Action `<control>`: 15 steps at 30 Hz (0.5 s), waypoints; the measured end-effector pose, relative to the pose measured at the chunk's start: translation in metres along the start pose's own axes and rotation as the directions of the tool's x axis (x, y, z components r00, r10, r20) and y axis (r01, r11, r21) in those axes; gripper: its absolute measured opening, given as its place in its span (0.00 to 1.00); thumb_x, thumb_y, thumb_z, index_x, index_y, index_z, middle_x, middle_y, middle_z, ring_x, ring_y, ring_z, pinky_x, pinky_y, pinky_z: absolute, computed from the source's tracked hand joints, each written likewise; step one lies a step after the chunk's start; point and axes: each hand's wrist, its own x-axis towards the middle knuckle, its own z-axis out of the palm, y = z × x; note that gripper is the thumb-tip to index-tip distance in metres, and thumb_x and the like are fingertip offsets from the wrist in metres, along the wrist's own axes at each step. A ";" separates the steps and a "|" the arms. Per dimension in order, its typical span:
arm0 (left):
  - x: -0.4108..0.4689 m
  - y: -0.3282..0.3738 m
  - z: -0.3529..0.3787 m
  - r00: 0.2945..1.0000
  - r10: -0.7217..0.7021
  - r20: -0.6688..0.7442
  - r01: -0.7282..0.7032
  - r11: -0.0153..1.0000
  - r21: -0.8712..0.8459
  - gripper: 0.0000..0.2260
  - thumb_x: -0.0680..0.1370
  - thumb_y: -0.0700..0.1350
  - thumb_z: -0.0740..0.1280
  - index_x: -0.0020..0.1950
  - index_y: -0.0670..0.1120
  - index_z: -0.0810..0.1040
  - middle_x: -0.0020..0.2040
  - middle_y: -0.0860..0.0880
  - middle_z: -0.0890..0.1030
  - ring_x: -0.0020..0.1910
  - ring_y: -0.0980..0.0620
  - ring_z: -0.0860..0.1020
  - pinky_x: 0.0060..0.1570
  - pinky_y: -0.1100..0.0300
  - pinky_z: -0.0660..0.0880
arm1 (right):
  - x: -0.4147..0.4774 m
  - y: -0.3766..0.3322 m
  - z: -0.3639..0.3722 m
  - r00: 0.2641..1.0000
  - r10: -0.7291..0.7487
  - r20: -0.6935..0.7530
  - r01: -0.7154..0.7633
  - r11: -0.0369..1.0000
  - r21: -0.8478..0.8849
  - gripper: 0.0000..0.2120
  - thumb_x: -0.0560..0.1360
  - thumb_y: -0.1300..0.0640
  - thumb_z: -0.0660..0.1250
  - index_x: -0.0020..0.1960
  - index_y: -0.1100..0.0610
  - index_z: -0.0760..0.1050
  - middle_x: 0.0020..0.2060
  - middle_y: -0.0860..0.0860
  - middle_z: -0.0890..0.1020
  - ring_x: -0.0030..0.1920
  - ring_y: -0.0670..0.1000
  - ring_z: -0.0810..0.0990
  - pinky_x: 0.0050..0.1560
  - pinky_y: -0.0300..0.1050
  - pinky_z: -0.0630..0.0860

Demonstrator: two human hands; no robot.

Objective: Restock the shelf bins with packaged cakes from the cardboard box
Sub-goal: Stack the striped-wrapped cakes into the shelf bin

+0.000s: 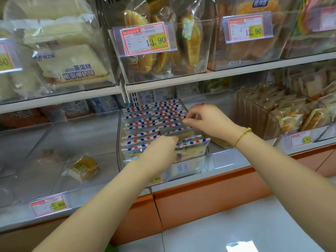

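Closest to the camera is a pale grey floor, and just past it the orange front [209,199] of the shelf unit. Two bare arms reach forward over it to the lower shelf. The left hand [163,148] lies on the front packs in the middle clear bin [190,170], with its fingers curled down among them; whether it grips one cannot be seen. The right hand [205,117], with a gold bracelet [241,136] on its wrist, is a bit farther back, and its fingertips pinch the top edge of one pack. The packaged cakes [145,124] stand upright in two rows in this bin, each with a red, white and blue striped top edge, and they fill it from front to back. A yellow price tag [155,179] peeks out at the bin's front, partly hidden by the left arm. In the bin on the left lies one small yellow cake pack [84,168] by itself, and a tag [49,204] reading 12.80 sits on that bin's front. On the right, a bin holds brown sandwich packs [300,113] leaning in rows. Farther up, the upper shelf [163,82] carries clear bins with white steamed cake [72,64] on the left, round golden breads [154,57] in the middle behind a 13.90 tag [145,39], and a 12.90 tag [247,29] on the next bin.
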 end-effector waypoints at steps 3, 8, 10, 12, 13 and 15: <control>-0.003 -0.008 0.004 0.991 -0.057 -0.123 0.024 0.967 -0.254 0.26 0.77 0.32 0.62 0.74 0.50 0.66 0.66 0.46 0.75 0.62 0.48 0.76 0.58 0.59 0.74 | -0.028 -0.002 -0.009 0.997 0.038 0.066 -0.034 0.998 -0.056 0.17 0.69 0.40 0.71 0.43 0.54 0.78 0.37 0.47 0.79 0.39 0.45 0.77 0.37 0.38 0.74; -0.013 -0.013 0.002 0.974 -0.079 -0.211 -0.023 0.899 -0.438 0.24 0.77 0.32 0.64 0.72 0.48 0.69 0.68 0.50 0.74 0.67 0.53 0.72 0.68 0.60 0.68 | -0.044 -0.001 0.000 0.983 0.118 0.144 -0.087 0.976 -0.202 0.09 0.69 0.51 0.75 0.39 0.49 0.75 0.36 0.44 0.77 0.41 0.46 0.77 0.48 0.44 0.78; -0.023 -0.012 -0.002 0.967 -0.063 -0.247 -0.054 0.896 -0.441 0.23 0.77 0.35 0.65 0.71 0.49 0.70 0.68 0.51 0.75 0.67 0.55 0.72 0.66 0.63 0.67 | -0.047 -0.010 0.008 0.988 0.103 0.113 -0.082 0.981 -0.175 0.07 0.71 0.53 0.74 0.39 0.49 0.75 0.36 0.44 0.77 0.40 0.45 0.76 0.47 0.45 0.78; -0.043 -0.017 -0.010 0.948 -0.045 -0.314 -0.095 0.904 -0.417 0.20 0.78 0.40 0.66 0.69 0.50 0.72 0.66 0.54 0.75 0.65 0.57 0.72 0.65 0.64 0.67 | -0.049 -0.028 0.014 0.995 0.049 0.089 -0.033 0.984 -0.174 0.07 0.73 0.49 0.71 0.40 0.48 0.75 0.37 0.43 0.77 0.40 0.44 0.76 0.43 0.41 0.75; -0.057 -0.024 -0.015 0.935 -0.037 -0.354 -0.110 0.916 -0.386 0.18 0.78 0.43 0.67 0.68 0.51 0.73 0.65 0.55 0.76 0.64 0.58 0.72 0.64 0.64 0.68 | -0.050 -0.040 0.016 0.997 0.011 0.073 0.002 0.985 -0.172 0.07 0.74 0.47 0.70 0.41 0.49 0.75 0.36 0.43 0.78 0.39 0.44 0.76 0.41 0.40 0.74; -0.092 -0.045 -0.021 0.910 -0.039 -0.412 -0.105 0.941 -0.321 0.15 0.78 0.47 0.67 0.65 0.51 0.75 0.61 0.56 0.77 0.60 0.59 0.74 0.61 0.64 0.69 | -0.052 -0.068 0.021 0.996 -0.066 0.067 0.074 0.991 -0.115 0.07 0.74 0.46 0.68 0.43 0.49 0.76 0.35 0.43 0.78 0.38 0.43 0.76 0.39 0.40 0.73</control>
